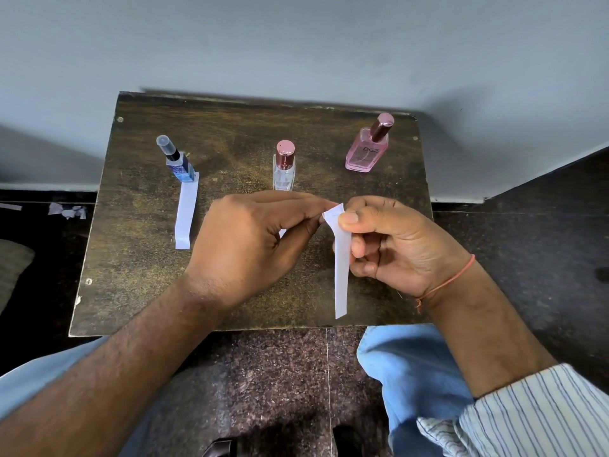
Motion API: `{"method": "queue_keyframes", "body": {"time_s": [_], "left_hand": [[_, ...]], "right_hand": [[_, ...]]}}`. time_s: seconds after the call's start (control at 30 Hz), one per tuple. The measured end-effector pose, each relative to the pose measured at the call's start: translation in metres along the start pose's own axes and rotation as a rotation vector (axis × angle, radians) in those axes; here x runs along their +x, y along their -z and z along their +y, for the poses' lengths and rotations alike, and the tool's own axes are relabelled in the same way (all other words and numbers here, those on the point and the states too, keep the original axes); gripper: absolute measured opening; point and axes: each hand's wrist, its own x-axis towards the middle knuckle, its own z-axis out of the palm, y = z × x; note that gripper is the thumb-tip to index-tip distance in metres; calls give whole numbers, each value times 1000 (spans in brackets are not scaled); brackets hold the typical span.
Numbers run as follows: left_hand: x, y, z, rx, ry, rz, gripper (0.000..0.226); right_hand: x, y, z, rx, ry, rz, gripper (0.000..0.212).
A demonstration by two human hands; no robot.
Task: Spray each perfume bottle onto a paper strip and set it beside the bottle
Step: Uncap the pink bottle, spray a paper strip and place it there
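Right hand (392, 242): thumb and curled fingers pinching the upper end of a white paper strip (342, 272); strip hanging down from the pinch, its top end folded over, its lower end over the near edge of the table (138, 291); thin orange thread (451, 280) around the wrist; striped sleeve (540, 413) pushed up the forearm.
Left hand (250, 245): fingers curled, fingertips meeting the folded top of the same strip, gripping it against the right thumb; forearm bare.
Clear bottle (284, 169): upright, rose metallic cap, standing just beyond the two hands at the table's middle; a sliver of white paper shows under the left hand, too hidden to identify.
Blue bottle (179, 161): upright at the left, clear plastic cap over a dark sprayer; second paper strip (186, 212) lying flat on the table, its far end touching the bottle's base, running toward the near edge.
Pink bottle (368, 150): upright at the far right, rose cap, well apart from the other two.
Table: dark worn wood, set against a pale wall (296, 44).
Floor (280, 374): speckled stone; paper scraps (67, 211) lying to the left of the table.
Knees in light blue trousers (408, 374), either side of the near edge.
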Motion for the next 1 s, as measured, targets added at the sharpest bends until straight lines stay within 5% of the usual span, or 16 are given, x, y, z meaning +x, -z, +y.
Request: {"method": "queue_keyframes", "body": {"time_s": [0.23,0.4,0.63,1.0], "left_hand": [[-2,0,-4,48,4,16,20],[-4,-2,-8,-106,239,39,12],[2,-8,-6,-531,574,-66,17],[5,-9,-4,-667,638,-204,26]], "right_hand": [[-1,2,1,37,86,-157,32],[-11,5,-11,16,144,-271,30],[-15,35,-20,-121,127,71,23],[-14,82,-18,-695,-22,590,14]]}}
